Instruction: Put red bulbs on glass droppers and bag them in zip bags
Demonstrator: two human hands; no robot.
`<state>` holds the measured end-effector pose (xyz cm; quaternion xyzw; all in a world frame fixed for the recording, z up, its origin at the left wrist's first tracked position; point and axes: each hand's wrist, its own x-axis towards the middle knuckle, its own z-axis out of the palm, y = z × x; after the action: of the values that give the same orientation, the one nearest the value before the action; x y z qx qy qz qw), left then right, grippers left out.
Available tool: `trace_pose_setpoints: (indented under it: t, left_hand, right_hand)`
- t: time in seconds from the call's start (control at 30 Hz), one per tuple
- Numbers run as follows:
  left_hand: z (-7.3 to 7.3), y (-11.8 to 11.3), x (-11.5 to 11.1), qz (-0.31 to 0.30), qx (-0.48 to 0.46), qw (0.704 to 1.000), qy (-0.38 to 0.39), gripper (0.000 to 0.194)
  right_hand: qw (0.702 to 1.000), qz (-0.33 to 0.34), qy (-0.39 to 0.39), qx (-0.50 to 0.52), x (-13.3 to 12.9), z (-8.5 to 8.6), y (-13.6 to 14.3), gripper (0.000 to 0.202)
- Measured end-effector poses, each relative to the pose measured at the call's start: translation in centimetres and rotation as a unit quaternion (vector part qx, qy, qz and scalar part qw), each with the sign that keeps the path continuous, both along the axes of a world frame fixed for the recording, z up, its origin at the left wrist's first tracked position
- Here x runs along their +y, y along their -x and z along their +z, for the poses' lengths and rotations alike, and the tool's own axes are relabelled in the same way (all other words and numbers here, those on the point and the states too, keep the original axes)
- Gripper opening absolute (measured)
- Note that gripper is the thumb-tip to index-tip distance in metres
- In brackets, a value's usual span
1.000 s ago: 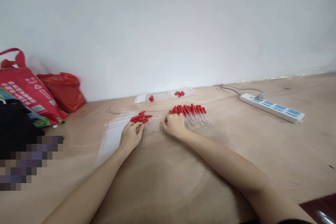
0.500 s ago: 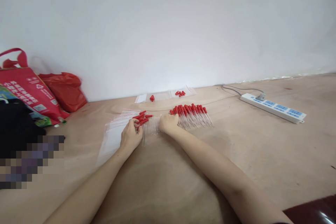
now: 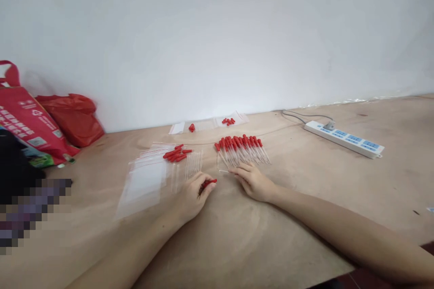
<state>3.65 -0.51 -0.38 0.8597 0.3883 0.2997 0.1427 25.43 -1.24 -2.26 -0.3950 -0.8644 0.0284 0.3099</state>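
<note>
Closed around a red rubber bulb (image 3: 210, 182), my left hand (image 3: 195, 194) rests low over the table; more of the red may be hidden in the palm. My right hand (image 3: 254, 183) has its fingers together on a thin clear tube (image 3: 224, 171). Beyond it lies a row of clear droppers with red bulbs (image 3: 240, 143). Bare clear tubes (image 3: 194, 162) lie side by side behind my left hand. Loose red bulbs (image 3: 174, 154) sit in a pile on flat clear zip bags (image 3: 145, 180) at the left.
Near the wall lie a bag with a red bulb (image 3: 191, 128), more tubes and loose red bulbs (image 3: 228, 121). A white power strip (image 3: 344, 139) with a grey cable is at right. Red bags (image 3: 76, 117) and a black item (image 3: 16, 162) stand at left.
My left hand has left the bulb pile, coming nearer and rightward with a red bulb. My right hand has moved right and nearer, from the bare tubes to a tube below the dropper row.
</note>
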Motion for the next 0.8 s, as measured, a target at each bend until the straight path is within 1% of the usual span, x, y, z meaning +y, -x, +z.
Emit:
trace_pose_setpoints:
  t: [0.13,0.27,0.57,0.67,0.8]
  left_hand:
    - [-0.1,0.0,0.1,0.009,-0.003,1.0,0.021,0.017]
    - [-0.1,0.0,0.1,0.009,-0.003,1.0,0.022,0.017]
    - [-0.1,0.1,0.0,0.015,-0.008,0.999,0.034,0.017]
    - [-0.3,0.2,0.1,0.012,-0.015,1.0,0.025,0.016]
    - [-0.2,0.3,0.3,-0.005,-0.026,0.999,0.023,0.017]
  right_hand:
    - [1.0,0.02,0.004,-0.012,-0.5,0.2,0.2,0.025]
    - [0.999,0.036,0.004,-0.021,-0.5,0.4,0.8,0.027]
    - [0.999,0.032,0.017,-0.007,-0.7,0.6,0.7,0.027]
    - [0.999,0.039,0.02,-0.012,-0.7,0.5,0.9,0.026]
    - [0.998,0.058,0.03,0.005,-0.5,0.4,0.9,0.025]
